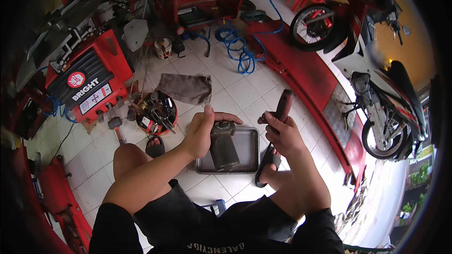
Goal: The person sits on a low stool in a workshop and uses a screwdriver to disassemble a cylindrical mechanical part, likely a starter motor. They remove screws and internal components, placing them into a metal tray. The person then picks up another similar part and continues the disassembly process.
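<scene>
My left hand (201,134) grips a dark metal cylinder (224,152) near its upper end, where a fitting with bolt-like details sits. One finger reaches across behind the top, and the thumb points up. The cylinder tilts slightly over a shallow grey metal tray (247,146) on the floor; whether it touches the tray I cannot tell. To the right, my right hand (286,135) is closed around a dark tool with a thick, reddish-edged handle (284,105) pointing upward. The tool's lower part is hidden by the fingers.
A round red tub (173,121) of tools stands left of the tray, with a hammer (116,124) beside it. A grey rag (184,88) lies beyond. Blue hose (242,59) coils near a red lift platform (301,61); a motorcycle (376,99) stands right.
</scene>
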Tool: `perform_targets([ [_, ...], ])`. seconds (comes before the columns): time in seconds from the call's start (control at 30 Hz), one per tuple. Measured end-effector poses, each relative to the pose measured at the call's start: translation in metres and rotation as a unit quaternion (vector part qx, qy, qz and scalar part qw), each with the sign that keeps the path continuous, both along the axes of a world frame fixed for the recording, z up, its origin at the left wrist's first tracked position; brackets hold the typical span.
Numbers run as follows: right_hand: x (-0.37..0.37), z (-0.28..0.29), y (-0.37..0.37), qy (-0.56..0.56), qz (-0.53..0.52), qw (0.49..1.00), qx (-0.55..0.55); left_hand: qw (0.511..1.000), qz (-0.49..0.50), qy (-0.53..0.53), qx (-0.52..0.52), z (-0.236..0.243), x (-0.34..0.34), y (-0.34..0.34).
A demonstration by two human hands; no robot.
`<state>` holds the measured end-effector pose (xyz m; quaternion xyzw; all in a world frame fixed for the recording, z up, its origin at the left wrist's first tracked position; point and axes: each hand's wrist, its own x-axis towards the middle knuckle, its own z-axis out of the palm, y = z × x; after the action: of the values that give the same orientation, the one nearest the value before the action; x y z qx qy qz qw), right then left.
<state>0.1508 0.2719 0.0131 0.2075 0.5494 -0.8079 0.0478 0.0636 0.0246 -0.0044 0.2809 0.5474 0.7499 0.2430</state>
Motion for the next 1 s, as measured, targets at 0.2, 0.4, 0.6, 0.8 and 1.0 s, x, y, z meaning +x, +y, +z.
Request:
perform_targets([
  [0.2,0.0,0.006,-0.01,-0.005,0.023,0.998,-0.063,0.998,-0.012,-0.016,-0.058,-0.013,0.001,0.006],
  [0.4,0.001,0.013,-0.011,0.003,0.023,0.998,-0.065,0.996,-0.013,-0.014,-0.085,-0.019,-0.001,0.019],
  [0.6,0.01,0.017,-0.022,0.193,0.089,0.943,0.257,0.994,-0.04,0.065,-0.076,-0.029,0.005,0.026],
  [0.8,0.006,0.01,-0.026,0.297,0.164,0.878,0.338,0.985,-0.114,0.127,-0.028,-0.043,0.006,0.031],
  [1.0,0.003,0.002,-0.033,0.315,0.163,0.869,0.346,0.983,-0.135,0.121,-0.029,-0.045,0.005,0.031],
])
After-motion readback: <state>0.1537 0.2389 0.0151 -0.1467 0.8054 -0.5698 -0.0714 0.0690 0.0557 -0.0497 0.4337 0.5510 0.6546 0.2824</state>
